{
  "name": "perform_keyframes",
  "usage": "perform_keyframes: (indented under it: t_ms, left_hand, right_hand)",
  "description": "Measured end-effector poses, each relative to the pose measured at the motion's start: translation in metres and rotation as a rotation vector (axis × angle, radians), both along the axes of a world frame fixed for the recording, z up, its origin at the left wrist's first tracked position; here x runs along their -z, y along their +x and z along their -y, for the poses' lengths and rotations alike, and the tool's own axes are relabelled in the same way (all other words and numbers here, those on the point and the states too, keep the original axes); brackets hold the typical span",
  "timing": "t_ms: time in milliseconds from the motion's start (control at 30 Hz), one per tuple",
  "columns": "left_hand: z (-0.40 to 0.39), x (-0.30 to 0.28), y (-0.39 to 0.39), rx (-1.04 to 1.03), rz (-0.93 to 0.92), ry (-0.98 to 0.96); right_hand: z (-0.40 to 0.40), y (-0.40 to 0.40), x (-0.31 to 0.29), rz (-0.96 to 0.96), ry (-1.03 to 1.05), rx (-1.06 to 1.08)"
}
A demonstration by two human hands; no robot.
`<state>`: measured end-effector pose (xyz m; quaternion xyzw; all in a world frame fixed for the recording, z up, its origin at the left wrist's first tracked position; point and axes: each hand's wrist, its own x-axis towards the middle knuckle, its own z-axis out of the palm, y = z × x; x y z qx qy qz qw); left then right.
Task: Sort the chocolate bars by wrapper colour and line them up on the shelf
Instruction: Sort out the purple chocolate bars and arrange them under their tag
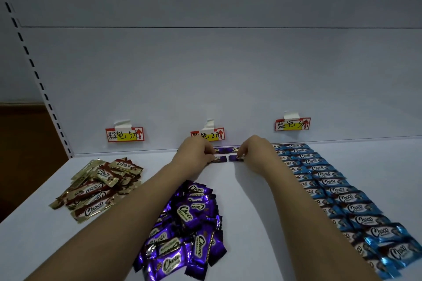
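Each hand, left (196, 153) and right (255, 151), pinches a flat, glossy purple foil bar (218, 159) (235, 158) on the smooth white shelf (251, 223).

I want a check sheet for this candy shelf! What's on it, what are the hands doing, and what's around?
Surface: white shelf, dim light.
Job's things: blue bars lined in rows at right; purple pile loose in the middle; brown-gold pile loose at left; a few purple bars lined at the back.
Clutter: nothing seen.
Hands: left hand and right hand each pinch a purple bar.
Cables: nothing seen.
Surroundings: three price labels taped on the back panel; slotted upright at left.
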<state>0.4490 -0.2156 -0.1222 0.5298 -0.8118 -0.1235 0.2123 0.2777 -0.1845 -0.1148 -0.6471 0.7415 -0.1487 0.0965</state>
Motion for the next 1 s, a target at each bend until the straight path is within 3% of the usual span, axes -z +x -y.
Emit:
perform_keyframes:
  t_ms: [133, 333, 800, 1000]
  left_hand:
    - [-0.016, 0.005, 0.001, 0.072, 0.072, -0.113]
    - [-0.033, 0.016, 0.007, 0.204, 0.335, -0.005]
    - [-0.031, 0.018, 0.011, 0.220, 0.232, 0.050]
    - [-0.043, -0.041, 0.044, 0.152, -0.163, 0.098]
  right_hand:
    - [0.001, 0.001, -0.003, -0.077, 0.102, -0.069]
    - [-0.004, 0.004, -0.009, -0.173, 0.211, -0.162]
    - [-0.001, 0.000, 0.001, -0.181, 0.230, -0.204]
    - [-0.016, 0.012, -0.019, 0.146, -0.030, -0.186]
